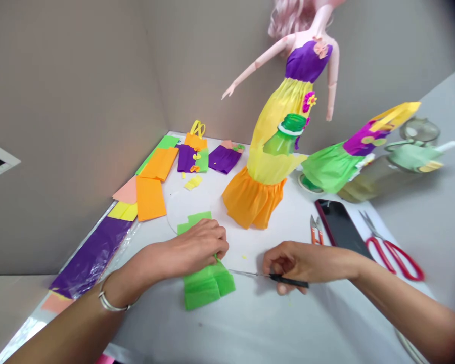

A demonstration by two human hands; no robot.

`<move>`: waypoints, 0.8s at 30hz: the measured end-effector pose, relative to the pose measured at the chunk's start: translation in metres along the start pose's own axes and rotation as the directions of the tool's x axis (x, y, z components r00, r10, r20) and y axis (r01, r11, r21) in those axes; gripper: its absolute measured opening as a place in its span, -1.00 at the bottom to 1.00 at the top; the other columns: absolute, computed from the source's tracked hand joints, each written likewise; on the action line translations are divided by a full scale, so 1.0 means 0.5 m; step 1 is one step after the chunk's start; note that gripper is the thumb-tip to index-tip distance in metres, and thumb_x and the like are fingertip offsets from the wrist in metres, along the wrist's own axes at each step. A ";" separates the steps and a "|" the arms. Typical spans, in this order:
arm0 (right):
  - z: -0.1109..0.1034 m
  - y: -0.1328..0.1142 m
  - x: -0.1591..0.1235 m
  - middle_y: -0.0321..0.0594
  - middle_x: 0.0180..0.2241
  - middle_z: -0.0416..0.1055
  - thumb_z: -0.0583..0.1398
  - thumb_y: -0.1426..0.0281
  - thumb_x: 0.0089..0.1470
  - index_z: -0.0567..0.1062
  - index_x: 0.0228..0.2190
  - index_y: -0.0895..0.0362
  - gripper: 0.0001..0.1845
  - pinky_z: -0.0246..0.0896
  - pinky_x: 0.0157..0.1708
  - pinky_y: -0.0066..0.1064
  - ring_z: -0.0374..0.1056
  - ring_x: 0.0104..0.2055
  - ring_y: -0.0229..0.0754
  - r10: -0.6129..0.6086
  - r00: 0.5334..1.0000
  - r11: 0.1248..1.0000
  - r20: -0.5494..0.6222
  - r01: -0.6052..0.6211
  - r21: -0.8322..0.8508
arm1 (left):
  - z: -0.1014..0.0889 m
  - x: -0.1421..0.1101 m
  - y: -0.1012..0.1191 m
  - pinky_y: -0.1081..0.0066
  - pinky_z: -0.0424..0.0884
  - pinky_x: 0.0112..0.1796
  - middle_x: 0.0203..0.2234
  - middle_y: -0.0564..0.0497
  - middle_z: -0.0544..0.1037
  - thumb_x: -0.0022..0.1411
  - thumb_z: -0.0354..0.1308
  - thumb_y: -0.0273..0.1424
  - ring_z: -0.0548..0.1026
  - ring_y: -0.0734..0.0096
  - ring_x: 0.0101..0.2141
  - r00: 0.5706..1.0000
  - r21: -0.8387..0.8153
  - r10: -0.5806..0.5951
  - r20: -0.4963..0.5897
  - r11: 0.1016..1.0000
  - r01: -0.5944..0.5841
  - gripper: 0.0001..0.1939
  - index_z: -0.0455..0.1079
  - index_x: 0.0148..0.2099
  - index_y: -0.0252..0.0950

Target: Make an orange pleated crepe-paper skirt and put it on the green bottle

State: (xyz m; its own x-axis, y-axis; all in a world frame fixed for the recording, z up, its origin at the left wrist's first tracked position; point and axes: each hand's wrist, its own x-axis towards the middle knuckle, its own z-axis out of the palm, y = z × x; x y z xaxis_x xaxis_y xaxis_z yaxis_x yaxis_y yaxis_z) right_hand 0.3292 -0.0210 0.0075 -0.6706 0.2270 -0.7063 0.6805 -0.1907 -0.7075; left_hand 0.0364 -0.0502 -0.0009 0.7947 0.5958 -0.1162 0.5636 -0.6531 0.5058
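My left hand (pixel 202 242) presses on a folded piece of green crepe paper (pixel 207 290), its fingers curled over the paper's middle. Part of the sheet shows beyond the knuckles and part lies in front, with creases across it. In my right hand (pixel 291 265) is a pair of black-handled scissors (pixel 276 277), seen nearly edge-on. Their thin metal blades point left, and the tips are at the right edge of the green paper. Whether the blades are parted cannot be made out.
Behind my hands stands a doll (pixel 276 131) in a crepe-paper dress, beside a green bottle neck (pixel 288 134). Orange sheets (pixel 151 199) and a purple pack (pixel 94 253) lie left. Right are orange snips (pixel 316 231), a phone (pixel 341 227), red-handled scissors (pixel 396 253) and a paper-dressed bottle (pixel 333 164).
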 end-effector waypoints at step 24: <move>-0.041 -0.077 0.058 -0.46 -0.54 0.25 0.46 0.14 -0.17 0.55 -0.29 0.15 -0.55 0.03 -0.49 -0.54 0.12 -0.48 -0.37 -0.061 0.991 0.981 0.115 0.081 -0.177 | -0.018 0.025 0.011 -0.01 -0.20 0.32 -0.41 0.13 0.38 0.37 0.04 -0.57 0.39 0.42 -0.29 1.000 -0.084 0.029 -0.003 0.996 -0.029 -0.78 0.35 -0.33 -0.23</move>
State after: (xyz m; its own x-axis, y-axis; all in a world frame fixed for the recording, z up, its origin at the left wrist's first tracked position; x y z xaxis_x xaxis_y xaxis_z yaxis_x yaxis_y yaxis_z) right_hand 0.2893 0.0125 0.0148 -0.7404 0.1266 -0.6601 0.6655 0.0005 -0.7464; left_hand 0.0475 -0.0424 0.0082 0.8098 0.5783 -0.0988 0.5193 -0.6282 0.5793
